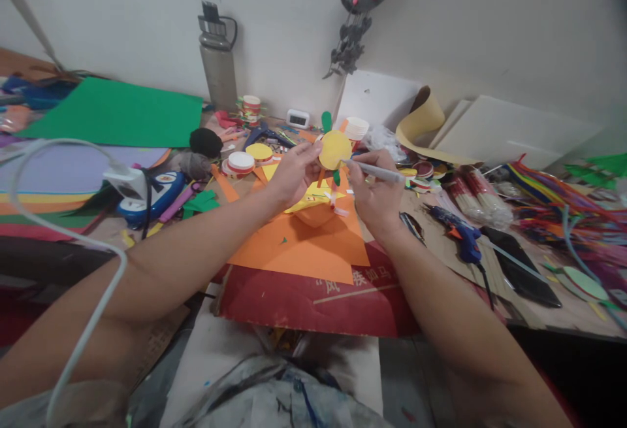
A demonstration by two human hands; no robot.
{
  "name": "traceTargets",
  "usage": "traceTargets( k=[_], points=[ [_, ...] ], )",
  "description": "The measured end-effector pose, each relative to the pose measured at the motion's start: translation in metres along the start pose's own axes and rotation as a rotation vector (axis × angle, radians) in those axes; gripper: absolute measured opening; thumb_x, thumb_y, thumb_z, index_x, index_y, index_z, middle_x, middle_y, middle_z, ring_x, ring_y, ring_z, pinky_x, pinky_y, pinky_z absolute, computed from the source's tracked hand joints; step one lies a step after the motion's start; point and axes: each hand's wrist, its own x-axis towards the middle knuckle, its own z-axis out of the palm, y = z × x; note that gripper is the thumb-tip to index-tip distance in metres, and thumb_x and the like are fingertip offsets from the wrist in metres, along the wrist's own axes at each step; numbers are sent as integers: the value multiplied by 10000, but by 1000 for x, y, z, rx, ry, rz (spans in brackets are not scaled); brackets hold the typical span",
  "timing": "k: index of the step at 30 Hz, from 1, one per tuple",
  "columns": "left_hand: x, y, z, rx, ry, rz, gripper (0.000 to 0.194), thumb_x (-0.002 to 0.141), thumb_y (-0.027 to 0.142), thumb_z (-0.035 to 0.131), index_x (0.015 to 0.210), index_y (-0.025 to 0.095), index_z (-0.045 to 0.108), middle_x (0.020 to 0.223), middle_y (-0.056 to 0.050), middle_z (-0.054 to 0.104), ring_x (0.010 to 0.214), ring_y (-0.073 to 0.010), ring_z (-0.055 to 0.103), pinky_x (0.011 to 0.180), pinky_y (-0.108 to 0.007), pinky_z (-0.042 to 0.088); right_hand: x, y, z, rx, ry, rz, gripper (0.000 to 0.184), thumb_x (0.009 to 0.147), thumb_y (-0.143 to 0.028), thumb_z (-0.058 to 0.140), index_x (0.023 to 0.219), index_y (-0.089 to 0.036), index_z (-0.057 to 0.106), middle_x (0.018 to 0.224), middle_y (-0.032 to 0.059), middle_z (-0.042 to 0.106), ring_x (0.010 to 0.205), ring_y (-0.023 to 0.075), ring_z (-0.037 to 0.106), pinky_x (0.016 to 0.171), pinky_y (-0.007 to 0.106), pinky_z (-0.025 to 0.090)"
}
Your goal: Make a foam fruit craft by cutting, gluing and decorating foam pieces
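My left hand (300,172) pinches the edge of a round yellow disc (335,149) and holds it up above the table. Green and orange paper pieces stick out around the disc; how they are attached I cannot tell. In my right hand (381,194) is a grey marker pen (376,171), its tip at or very near the lower right of the disc. Beneath both hands lie orange paper sheets (298,245) with yellow paper scraps (313,198) on them. A red-and-white capped pen (334,200) stands out below the disc.
A blue glue gun (463,235) and a dark phone-like slab (522,268) lie to the right. Green sheets (132,113), a blue power strip (151,198) and a trailing white cable (105,304) occupy the left. Behind stands a grey bottle (219,65).
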Motion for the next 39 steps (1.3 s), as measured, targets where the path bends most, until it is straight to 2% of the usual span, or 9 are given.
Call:
traceTargets(
  k=[5,10,14,19,24,29,34,39],
  points=[
    [-2,0,3,7,22,-32,266,898,351,821,946,153,651,852,-39,770,782,-153,757,892,-334,608,0,2,-1,-3,31,7,207,1007,-396,628,897,-226,675,784,-4,669,689,155,636,699,334,530],
    [-4,2,7,27,6,-44,231,924,322,792,921,146,642,819,-23,753,708,-117,721,807,-277,599,-1,2,2,-9,0,-69,205,1012,-403,611,935,-229,690,835,11,685,769,173,668,758,358,560],
    [-5,1,7,38,1,-48,224,924,324,789,940,147,652,846,-31,767,726,-123,727,830,-287,600,-2,2,3,17,-14,-74,182,1009,-378,622,935,-228,693,836,7,679,755,165,658,728,337,553],
    [-5,1,8,63,-5,-58,233,926,340,785,922,152,648,828,-21,759,729,-119,725,823,-275,598,-3,1,4,32,1,-60,172,1012,-364,616,969,-222,702,869,22,685,823,184,680,784,361,572],
    [-7,2,10,58,-1,-63,265,915,357,800,905,152,633,782,-3,729,674,-106,702,821,-289,600,-5,-2,5,22,-88,-69,213,1008,-404,606,928,-230,699,849,16,702,764,174,674,730,355,578],
    [-6,4,10,44,26,-44,285,894,364,822,927,154,632,822,-19,752,739,-127,730,864,-306,596,-4,-2,3,1,-11,-40,182,999,-364,618,920,-223,702,843,12,696,764,165,669,729,342,568],
    [-6,3,9,59,14,-42,289,887,376,825,922,160,637,787,-6,739,715,-121,717,840,-294,600,-5,-5,5,80,-74,-91,129,983,-315,632,917,-222,693,840,6,708,755,163,678,712,333,557],
    [-7,4,10,50,23,-33,250,907,360,804,939,165,651,834,-25,759,752,-139,735,834,-300,605,-5,-7,3,8,-54,0,190,986,-376,630,878,-229,681,804,1,688,720,161,661,698,332,553]
  ],
)
